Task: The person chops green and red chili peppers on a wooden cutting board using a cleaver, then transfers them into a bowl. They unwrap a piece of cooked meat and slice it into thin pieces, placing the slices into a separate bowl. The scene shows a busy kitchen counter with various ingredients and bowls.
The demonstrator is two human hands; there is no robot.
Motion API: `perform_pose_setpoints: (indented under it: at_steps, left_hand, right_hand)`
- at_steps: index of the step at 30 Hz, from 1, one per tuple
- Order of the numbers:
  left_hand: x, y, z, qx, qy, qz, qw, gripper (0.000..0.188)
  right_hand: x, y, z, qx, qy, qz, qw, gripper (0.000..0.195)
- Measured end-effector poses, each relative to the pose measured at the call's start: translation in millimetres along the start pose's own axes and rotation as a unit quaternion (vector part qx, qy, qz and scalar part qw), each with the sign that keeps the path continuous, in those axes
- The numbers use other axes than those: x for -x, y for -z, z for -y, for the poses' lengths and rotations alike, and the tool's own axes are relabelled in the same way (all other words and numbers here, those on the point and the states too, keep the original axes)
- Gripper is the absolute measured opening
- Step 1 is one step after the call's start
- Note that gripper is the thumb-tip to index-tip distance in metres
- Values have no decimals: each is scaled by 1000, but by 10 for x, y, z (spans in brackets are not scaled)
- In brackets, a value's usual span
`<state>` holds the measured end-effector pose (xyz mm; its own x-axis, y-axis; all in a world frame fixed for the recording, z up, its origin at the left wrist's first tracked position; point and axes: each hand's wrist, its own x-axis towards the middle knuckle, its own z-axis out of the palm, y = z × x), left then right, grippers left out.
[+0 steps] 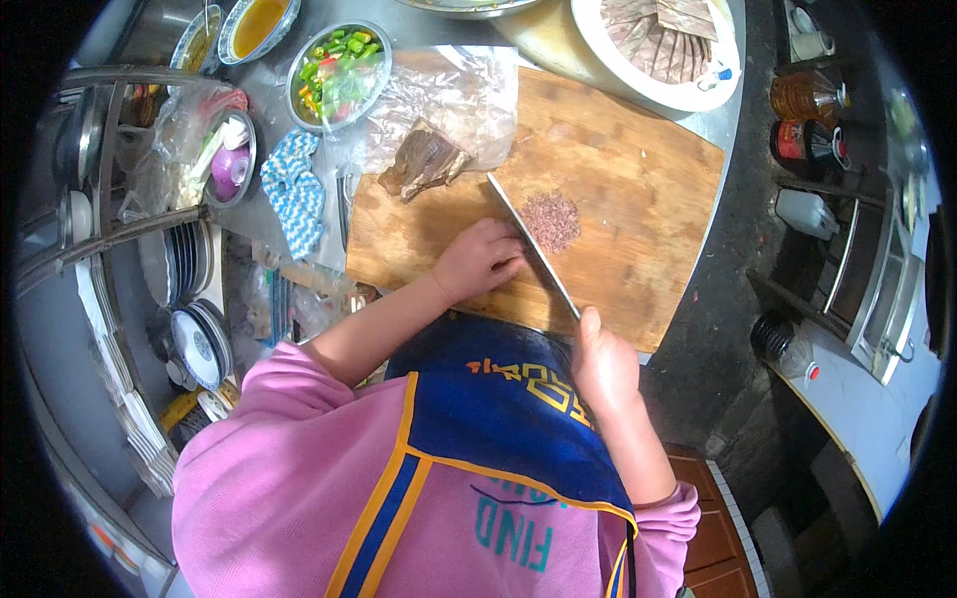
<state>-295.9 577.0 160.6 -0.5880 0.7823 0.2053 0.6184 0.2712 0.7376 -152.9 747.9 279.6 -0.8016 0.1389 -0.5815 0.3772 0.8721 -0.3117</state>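
Observation:
My right hand (607, 362) is closed round the handle of a kitchen knife (540, 253), whose blade points up and left over the wooden cutting board (635, 187). Along the blade's right side lies a small heap of finely minced meat (552, 220). On the left of the blade my left hand (482, 261) rests with curled fingers, close to or touching it; whether anything is under the fingers is hidden. A chunk of dark cooked meat (425, 158) sits at the board's upper left, partly on a clear plastic bag (471, 97).
At the upper left stand a bowl of chopped peppers (340, 75), a bowl with onion and garlic (232, 168) and a bowl of yellow liquid (258, 26). A blue-and-white cloth (293, 194) lies left of the board. Beyond it is a plate of sliced meat (658, 52).

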Motion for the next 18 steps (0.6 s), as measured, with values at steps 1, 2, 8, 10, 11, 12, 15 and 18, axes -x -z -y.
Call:
perform_pose_setpoints:
  at_steps: [1, 2, 8, 10, 11, 12, 15, 18]
  left_hand:
    - [-17, 18, -19, 3, -8, -6, 1000, 12]
    - [-24, 10, -13, -4, -16, -10, 1000, 12]
    - [-42, -115, 4, -48, 8, -31, 998, 12]
    - [-73, -125, -30, -24, 8, -71, 997, 12]
    - [-72, -119, -47, -17, 7, -69, 997, 11]
    - [-60, -93, -57, -13, 6, -66, 998, 11]
    - [-31, -77, -36, -13, 5, -41, 999, 11]
    - [-14, -64, 1, -25, 2, -19, 999, 10]
  right_hand:
    - [-7, 15, -4, -2, -4, 0, 1000, 13]
    - [11, -77, -115, -37, 28, -59, 997, 16]
    - [214, 43, -145, -41, 5, -68, 997, 15]
    - [259, 60, -145, -31, 7, -63, 998, 14]
    - [276, 59, -130, -25, 11, -59, 998, 14]
    - [284, 51, -111, -20, 16, -57, 998, 14]
    - [311, 22, -76, -17, 15, -37, 999, 12]
    - [160, -43, -11, 4, 1, -8, 1000, 12]
